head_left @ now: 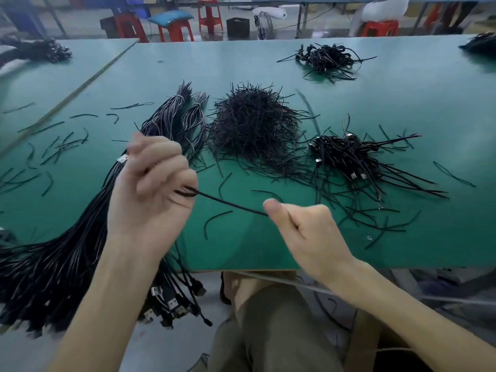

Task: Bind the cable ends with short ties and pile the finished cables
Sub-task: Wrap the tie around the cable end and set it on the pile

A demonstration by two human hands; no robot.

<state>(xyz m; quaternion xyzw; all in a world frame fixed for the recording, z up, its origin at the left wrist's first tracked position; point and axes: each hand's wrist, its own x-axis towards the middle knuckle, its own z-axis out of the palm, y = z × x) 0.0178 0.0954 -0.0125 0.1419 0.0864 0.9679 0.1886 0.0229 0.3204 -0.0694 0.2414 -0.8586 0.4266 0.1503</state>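
Observation:
My left hand (151, 183) is raised over the green table (402, 108), fingers curled round a thin black cable (230, 204) with a silver plug (122, 158) showing beside the fingers. My right hand (303, 226) grips the same cable's other stretch, thumb up, so the cable runs taut between both hands. A heap of short black ties (252, 124) lies in the table's middle. A pile of bound cables (349, 154) lies to its right. A big bundle of unbound black cables (67, 251) hangs over the table's front left edge.
Loose ties (59, 146) are scattered at left and near the front edge. Another cable pile (327, 59) sits at the far right, and more (40, 49) at far left. Red stools (175, 29) stand behind the table. My knees are below the front edge.

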